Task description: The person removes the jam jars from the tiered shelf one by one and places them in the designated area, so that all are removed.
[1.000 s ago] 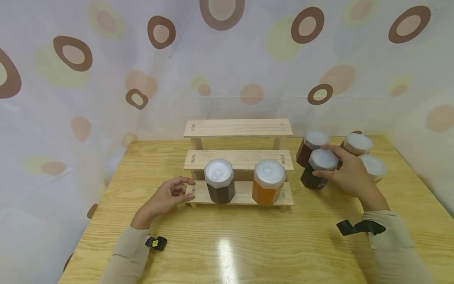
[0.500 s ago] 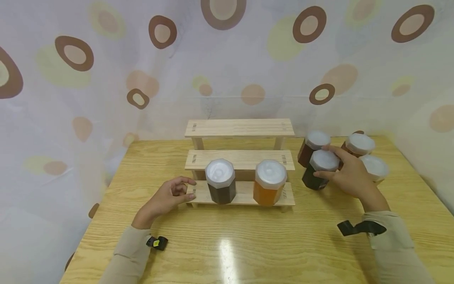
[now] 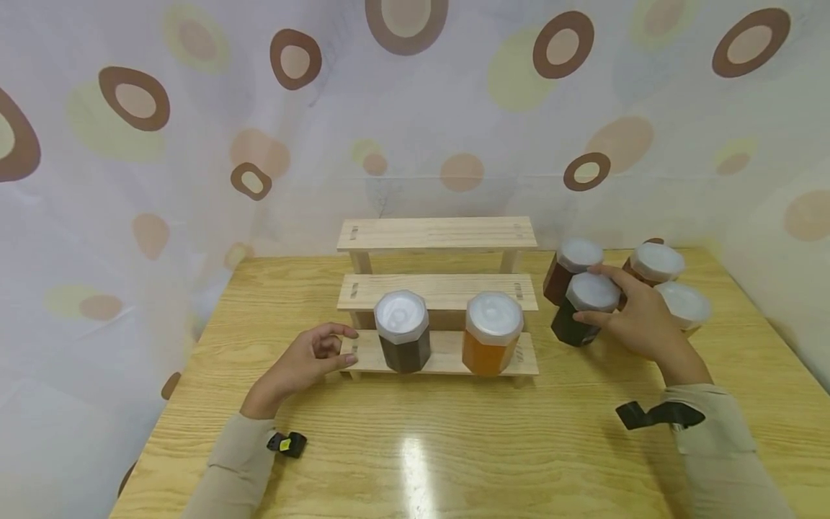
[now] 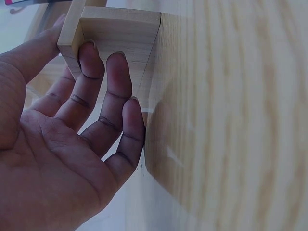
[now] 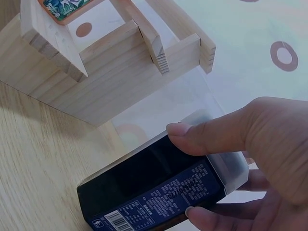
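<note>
A three-tier wooden display rack (image 3: 436,292) stands on the table. At the left end of its lowest board is my left hand (image 3: 305,360), thumb and index finger on the board's end, the other fingers curled by the support (image 4: 120,36). My right hand (image 3: 638,317) grips a dark octagonal jar (image 3: 573,324) with a frosted white lid (image 3: 593,290), to the right of the rack. The right wrist view shows its dark blue label (image 5: 178,192) with a barcode, thumb on one side and fingers on the other. On the lowest tier sit a dark jar (image 3: 405,352) and an amber jar (image 3: 488,353).
Behind the gripped jar stands a reddish-brown jar (image 3: 559,277). Farther right are another brown jar (image 3: 656,263) and a jar (image 3: 684,304) partly covered by my right hand. A patterned sheet (image 3: 415,130) hangs behind the wooden table (image 3: 363,440).
</note>
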The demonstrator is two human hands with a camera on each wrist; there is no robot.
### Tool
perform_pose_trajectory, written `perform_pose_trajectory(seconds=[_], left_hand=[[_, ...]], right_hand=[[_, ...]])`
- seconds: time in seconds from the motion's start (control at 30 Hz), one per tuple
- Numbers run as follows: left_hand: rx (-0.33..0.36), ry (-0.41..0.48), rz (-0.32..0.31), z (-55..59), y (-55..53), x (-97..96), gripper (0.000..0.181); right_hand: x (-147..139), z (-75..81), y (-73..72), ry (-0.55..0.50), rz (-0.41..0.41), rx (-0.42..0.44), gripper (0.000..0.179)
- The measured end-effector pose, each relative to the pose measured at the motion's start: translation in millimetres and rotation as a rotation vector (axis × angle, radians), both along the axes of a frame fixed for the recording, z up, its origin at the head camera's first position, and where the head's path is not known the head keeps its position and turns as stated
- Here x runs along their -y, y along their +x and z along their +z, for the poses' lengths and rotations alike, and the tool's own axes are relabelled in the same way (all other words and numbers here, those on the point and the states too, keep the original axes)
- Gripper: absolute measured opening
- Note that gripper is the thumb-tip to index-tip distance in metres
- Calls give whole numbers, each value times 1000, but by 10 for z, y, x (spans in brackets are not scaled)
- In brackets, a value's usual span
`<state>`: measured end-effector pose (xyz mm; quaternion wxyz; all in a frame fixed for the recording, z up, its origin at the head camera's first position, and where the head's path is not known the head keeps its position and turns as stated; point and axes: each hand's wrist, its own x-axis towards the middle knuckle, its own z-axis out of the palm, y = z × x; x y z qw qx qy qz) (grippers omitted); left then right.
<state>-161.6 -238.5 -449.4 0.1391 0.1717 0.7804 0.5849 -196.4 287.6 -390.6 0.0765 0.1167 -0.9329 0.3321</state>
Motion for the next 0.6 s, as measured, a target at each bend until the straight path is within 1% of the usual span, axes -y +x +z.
perform_pose_trajectory(seconds=[0.17,0.27,0.33,0.4,0.5,0.6], left_hand=[[-2,4,0,13,-2,1,38],[-1,12,-3,14,-2,2,38],[-1,13,-5,11,1,0,38],[-1,13,-5,10,6,-2,38],[-1,11,-5,11,7,-3,38],[1,11,-4,14,8,-1,38]], right_hand=[[0,5,17,1,19,36,80],[0,16,26,-17,48,73,80],[-4,13,33,-22,71,81,79],[-12,0,45,-18,88,66,78],[-15,-18,68,-32,106,16,74],[-3,-6,111,-102,105,-27,66]])
